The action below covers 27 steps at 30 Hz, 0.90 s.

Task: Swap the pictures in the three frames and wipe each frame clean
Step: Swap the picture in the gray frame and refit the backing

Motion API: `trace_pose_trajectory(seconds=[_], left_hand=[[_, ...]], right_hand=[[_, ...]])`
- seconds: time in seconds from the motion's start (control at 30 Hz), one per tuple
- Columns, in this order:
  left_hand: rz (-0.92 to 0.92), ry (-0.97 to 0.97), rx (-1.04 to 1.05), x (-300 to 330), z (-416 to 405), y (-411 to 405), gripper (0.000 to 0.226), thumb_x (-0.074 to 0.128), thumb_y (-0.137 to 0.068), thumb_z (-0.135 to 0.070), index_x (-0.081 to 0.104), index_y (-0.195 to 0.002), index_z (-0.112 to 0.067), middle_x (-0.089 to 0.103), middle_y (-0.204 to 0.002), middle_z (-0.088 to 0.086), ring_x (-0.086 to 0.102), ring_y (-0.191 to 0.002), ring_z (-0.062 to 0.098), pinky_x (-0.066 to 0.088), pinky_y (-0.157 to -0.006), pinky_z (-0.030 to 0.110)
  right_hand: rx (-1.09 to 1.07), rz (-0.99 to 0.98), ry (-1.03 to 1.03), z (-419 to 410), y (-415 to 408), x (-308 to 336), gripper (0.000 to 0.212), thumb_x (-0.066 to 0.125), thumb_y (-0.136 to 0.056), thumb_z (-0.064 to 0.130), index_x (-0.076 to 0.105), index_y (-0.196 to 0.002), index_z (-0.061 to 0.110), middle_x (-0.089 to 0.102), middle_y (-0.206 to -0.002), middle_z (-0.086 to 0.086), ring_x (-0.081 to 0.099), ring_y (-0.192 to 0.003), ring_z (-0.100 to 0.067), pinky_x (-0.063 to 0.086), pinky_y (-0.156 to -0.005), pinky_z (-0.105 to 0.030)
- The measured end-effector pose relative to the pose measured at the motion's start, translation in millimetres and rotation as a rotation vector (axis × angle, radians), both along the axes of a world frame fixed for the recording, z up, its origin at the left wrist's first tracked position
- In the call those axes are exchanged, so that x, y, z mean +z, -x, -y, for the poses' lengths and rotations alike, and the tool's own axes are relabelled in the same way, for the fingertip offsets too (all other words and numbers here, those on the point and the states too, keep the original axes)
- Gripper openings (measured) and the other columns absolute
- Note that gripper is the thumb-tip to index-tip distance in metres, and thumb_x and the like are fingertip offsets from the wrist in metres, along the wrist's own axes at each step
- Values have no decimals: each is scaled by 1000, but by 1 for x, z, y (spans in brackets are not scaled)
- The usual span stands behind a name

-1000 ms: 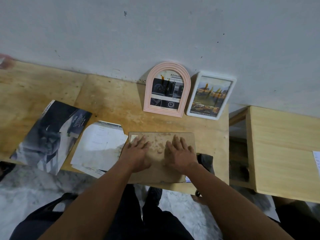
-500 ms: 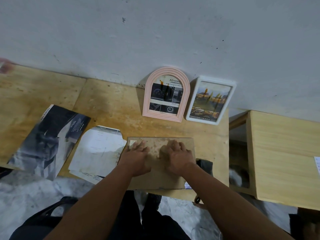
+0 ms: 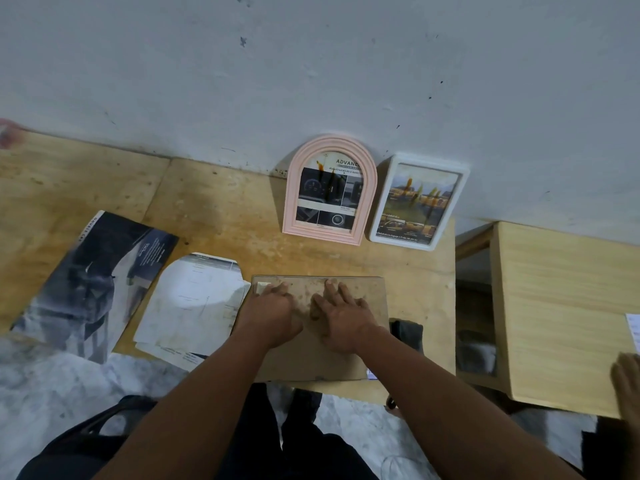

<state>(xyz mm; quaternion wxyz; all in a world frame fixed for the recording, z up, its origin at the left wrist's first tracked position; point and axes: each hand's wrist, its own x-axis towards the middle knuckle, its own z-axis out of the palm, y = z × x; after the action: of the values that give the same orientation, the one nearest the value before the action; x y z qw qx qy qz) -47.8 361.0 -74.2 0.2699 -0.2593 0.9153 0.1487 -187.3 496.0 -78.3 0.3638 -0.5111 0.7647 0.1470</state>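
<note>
A brown rectangular frame [image 3: 374, 296] lies back side up at the table's front edge. My left hand [image 3: 272, 311] and my right hand [image 3: 341, 315] rest on its stained backing board side by side, fingers pointing toward the wall. A pink arched frame [image 3: 329, 190] with a dark car-interior picture leans on the wall behind. Right of it leans a white rectangular frame [image 3: 417, 202] with a yellow-toned picture.
A dark brochure [image 3: 93, 278] and a cut white sheet [image 3: 194, 299] lie left of the brown frame on the wooden table [image 3: 221, 209]. A dark cloth [image 3: 407, 332] sits by my right wrist. A lighter wooden table [image 3: 554, 306] stands right, another person's hand [image 3: 628, 386] at its edge.
My right hand's fingers curled then spread again on the backing board; both hands stayed in place. Another person's hand has come into view at the far right.
</note>
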Motion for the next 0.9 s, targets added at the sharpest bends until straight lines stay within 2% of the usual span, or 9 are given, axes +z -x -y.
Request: trace_pose_trajectory(seconds=[0.17,0.3,0.47,0.6,0.73,0.9], left_hand=[[61,-8,-9,3,8,1,64,55,-92,-57,49,-149,-27,32,-168,-3,36,-152,24,36,-116,52],[103,-12,-39,2,10,3,72,53,-94,-60,41,-156,-26,23,-172,-2,28,-156,24,29,-121,53],[89,-48,-44,-10,3,-11,88,54,-92,-57,20,-165,-22,-2,-176,-1,3,-162,25,12,-127,55],[62,-41,-54,-23,-6,-28,107,59,-87,-68,2,-166,-24,-22,-173,-4,-15,-161,23,8,-129,55],[58,-19,-96,-27,-6,-31,115,59,-85,-75,-2,-166,-22,-25,-172,-2,-18,-160,25,7,-129,56],[43,0,-106,-35,-6,-34,115,60,-84,-76,-1,-166,-22,-23,-172,-1,-18,-160,26,7,-128,58]], right_hand=[[41,-24,-16,-3,-3,-4,99,62,-92,50,-6,-161,28,-26,-166,-8,-17,-154,-35,13,-121,-63],[27,-29,-16,-2,-6,-7,97,62,-93,46,-4,-161,26,-26,-166,-9,-18,-154,-36,13,-120,-64],[-97,-65,27,-12,0,-3,84,57,-96,38,7,-162,20,-19,-167,-15,-14,-155,-37,15,-122,-57],[-223,-118,31,-34,11,-6,94,54,-95,48,-5,-162,19,-22,-166,-15,-16,-154,-38,10,-124,-58],[-221,-67,22,-44,19,-11,100,56,-92,50,-13,-161,24,-30,-165,-11,-19,-154,-35,8,-124,-58],[-187,-85,-4,-43,18,-15,104,56,-92,52,-17,-160,21,-31,-164,-12,-21,-153,-36,7,-124,-57]])
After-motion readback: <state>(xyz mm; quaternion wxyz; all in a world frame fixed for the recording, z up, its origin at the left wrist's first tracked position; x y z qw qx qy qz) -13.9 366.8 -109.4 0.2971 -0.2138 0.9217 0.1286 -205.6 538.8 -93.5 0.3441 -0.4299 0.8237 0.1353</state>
